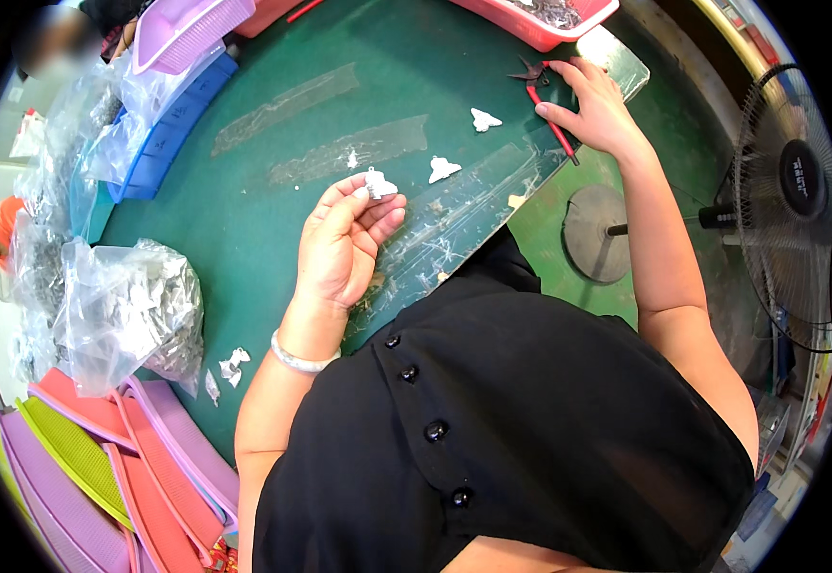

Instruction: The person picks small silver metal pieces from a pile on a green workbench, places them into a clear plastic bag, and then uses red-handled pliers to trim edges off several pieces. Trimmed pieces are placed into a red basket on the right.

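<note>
**Left hand (339, 244) pinching white piece (379, 185), right hand (605, 110) at red-handled pliers (557, 122)**

White piece is up at the left hand's fingertips, held between thumb and fingers over the green table (244, 205). From here I see two similar pieces lying to the right of that hand: a nearer one (443, 169) and a farther one (485, 119), toward the pliers. Clear tape strips (349, 148) lie just beyond the left hand.

Right hand has thumb and fingers spread at the pliers' handles; can't tell if it's gripping them. Pliers' jaws stand apart, pointing away from that hand.

Further out: pink basket (554, 36) beyond the right hand, fan (798, 181) to its right. Blue bin (169, 134) and stuffed plastic bag (172, 304) left of the left hand; stacked colored baskets (72, 458) nearer the body, left of its forearm.
</note>
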`<state>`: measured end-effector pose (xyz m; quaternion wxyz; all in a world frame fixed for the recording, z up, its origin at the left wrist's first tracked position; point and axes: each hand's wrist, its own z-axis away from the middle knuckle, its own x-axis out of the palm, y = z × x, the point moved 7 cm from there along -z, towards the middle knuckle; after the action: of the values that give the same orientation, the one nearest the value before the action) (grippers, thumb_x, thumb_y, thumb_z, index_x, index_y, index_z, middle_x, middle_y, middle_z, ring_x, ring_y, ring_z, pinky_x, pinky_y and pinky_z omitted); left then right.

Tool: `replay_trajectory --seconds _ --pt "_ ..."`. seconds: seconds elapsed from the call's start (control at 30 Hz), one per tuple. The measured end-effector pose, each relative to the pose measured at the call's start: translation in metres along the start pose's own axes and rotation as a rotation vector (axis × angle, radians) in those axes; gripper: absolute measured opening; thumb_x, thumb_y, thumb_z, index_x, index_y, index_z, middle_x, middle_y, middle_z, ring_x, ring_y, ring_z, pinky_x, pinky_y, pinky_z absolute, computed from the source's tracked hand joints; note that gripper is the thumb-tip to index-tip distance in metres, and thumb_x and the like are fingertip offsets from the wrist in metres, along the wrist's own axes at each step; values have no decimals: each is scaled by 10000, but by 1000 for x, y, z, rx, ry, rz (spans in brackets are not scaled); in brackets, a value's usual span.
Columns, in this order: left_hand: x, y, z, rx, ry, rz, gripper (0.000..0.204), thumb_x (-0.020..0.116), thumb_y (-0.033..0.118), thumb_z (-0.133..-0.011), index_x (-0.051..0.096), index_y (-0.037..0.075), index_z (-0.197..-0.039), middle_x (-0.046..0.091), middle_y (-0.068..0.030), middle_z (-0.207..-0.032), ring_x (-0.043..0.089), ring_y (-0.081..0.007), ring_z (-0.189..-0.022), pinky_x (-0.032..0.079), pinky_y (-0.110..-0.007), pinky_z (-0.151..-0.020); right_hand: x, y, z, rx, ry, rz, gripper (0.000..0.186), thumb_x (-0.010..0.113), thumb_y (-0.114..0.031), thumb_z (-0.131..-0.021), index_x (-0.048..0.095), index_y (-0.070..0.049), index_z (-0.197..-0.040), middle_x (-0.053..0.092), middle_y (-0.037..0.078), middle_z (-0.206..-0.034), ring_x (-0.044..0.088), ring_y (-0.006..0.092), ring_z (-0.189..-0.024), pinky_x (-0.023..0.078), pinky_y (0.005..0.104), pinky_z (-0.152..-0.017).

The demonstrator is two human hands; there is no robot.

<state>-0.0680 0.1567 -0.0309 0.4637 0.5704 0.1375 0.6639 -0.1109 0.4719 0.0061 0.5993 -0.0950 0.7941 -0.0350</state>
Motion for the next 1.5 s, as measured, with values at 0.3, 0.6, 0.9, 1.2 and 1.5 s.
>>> replay_trajectory --seconds 0.3,0.6,0.9,1.2,1.5 --pt "25 164 85 932 160 -774 132 534 26 -852 567 9 -979 614 -79 -879 608 -163 -779 492 -247 -664 -4 -3 6 -62 -27 54 694 702 -360 -638 429 -60 -1201 431 155 -1213 364 322 -1182 249 436 -1002" --pt "-69 307 180 973 1001 -1857 169 569 66 -821 621 -6 -964 643 -95 -882 597 -166 -798 460 -277 -731 -15 -12 1 -108 41 -32 477 659 -219 -666 488 -8 -1058 510 162 -1027 467 332 -1017 352 397 -899" --pt "58 119 56 1034 114 -1768 163 649 122 -744 629 33 -879 614 -113 -840 582 -267 -797 448 -346 -737 -11 -12 13 -154 88 -33 361 642 -177 -716 494 -32 -1012 520 126 -988 470 309 -980 381 377 -857" --pt "74 0 -40 611 -22 -1712 242 703 214 -687 598 37 -814 525 -111 -883 479 -278 -886 399 -367 -793 -15 -14 26 -152 337 -124 290 669 -107 -691 515 -43 -929 519 113 -893 506 314 -825 431 376 -732" --pt "67 3 -40 648 86 -1630 225 708 155 -661 586 47 -816 526 -108 -936 477 -278 -908 375 -373 -824 -24 -6 25 15 363 -436 196 613 -116 -800 509 -25 -939 525 55 -831 503 134 -650 432 261 -602"
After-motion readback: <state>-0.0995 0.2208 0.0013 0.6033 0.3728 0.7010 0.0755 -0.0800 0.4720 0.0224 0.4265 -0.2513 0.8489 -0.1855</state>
